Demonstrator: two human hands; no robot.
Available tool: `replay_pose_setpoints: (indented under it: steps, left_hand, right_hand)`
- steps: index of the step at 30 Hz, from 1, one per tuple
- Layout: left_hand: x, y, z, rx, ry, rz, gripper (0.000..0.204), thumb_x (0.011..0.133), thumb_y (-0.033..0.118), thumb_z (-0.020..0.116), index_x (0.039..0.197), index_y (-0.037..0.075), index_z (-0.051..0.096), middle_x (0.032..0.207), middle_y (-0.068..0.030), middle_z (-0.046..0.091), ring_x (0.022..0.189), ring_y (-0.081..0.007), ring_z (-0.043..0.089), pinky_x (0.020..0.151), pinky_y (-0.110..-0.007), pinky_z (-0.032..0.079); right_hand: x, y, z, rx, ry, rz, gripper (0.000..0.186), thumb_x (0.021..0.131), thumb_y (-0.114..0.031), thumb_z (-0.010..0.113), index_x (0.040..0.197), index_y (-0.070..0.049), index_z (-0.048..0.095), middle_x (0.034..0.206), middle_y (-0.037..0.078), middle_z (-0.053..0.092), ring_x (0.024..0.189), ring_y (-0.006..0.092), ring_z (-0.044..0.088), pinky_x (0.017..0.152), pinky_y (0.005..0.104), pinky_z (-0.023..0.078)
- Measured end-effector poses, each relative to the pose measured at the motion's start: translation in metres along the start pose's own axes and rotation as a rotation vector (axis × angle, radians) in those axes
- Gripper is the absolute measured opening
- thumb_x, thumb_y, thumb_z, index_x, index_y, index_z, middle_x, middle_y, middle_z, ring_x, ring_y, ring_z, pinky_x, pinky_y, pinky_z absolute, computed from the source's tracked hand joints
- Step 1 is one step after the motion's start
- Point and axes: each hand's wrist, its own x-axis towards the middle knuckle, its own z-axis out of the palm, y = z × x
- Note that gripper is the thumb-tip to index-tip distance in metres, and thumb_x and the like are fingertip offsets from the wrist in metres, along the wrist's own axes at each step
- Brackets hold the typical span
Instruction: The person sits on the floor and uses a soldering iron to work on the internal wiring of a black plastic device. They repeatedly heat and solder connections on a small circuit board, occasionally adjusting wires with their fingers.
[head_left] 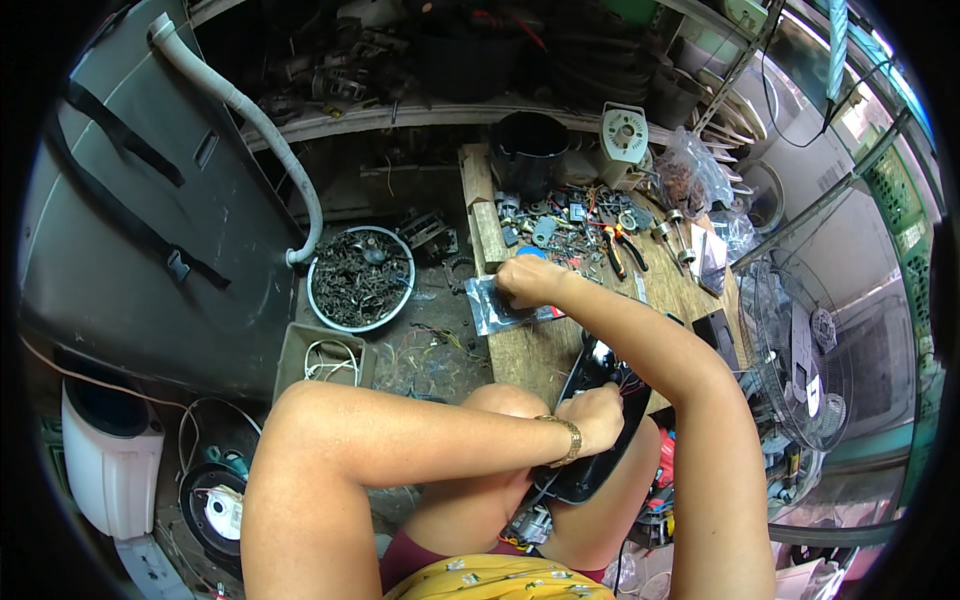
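A long black plastic housing (580, 478) lies tilted across my lap, its upper end near the wooden bench. My left hand (592, 415), with a gold-coloured bracelet at the wrist, is closed on this housing, and thin coloured wires show just beyond its fingers. Farther off, at the bench's left edge, my right hand (528, 281) is curled down over a clear plastic bag (490, 306). Its fingertips are hidden, so what they pinch does not show. Something round and blue (531, 253) sits just behind that hand.
Pliers (616, 250) with orange-black handles lie among small parts on the wooden bench (535, 362). Behind them stand a black bucket (528, 150) and a pale motor housing (625, 135). A basin of screws (360, 280) is at left, a fan guard (800, 350) at right.
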Motion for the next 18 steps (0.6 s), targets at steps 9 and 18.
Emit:
replay_pose_setpoints:
  steps: [9,18]
  left_hand:
    - [-0.003,0.003,0.002,-0.007,-0.015,0.039,0.027,0.098,0.028,0.043,0.103,0.007,0.060,0.096,-0.0202,0.068,0.094,-0.0394,0.065,0.079,-0.051,0.048]
    - [-0.002,-0.001,0.000,0.001,0.011,0.028,0.027,0.098,0.027,0.042,0.102,0.007,0.060,0.097,-0.0190,0.068,0.094,-0.0385,0.065,0.079,-0.051,0.049]
  right_hand:
    - [-0.013,0.015,0.026,-0.143,0.130,-0.018,0.015,0.081,-0.009,0.057,0.075,-0.004,0.070,0.080,0.016,0.070,0.076,0.0335,0.070,0.067,0.0414,0.056]
    - [-0.013,0.005,0.013,0.091,0.019,0.192,0.006,0.072,-0.005,0.064,0.075,-0.005,0.069,0.079,0.019,0.069,0.078,0.0355,0.069,0.069,0.0443,0.055]
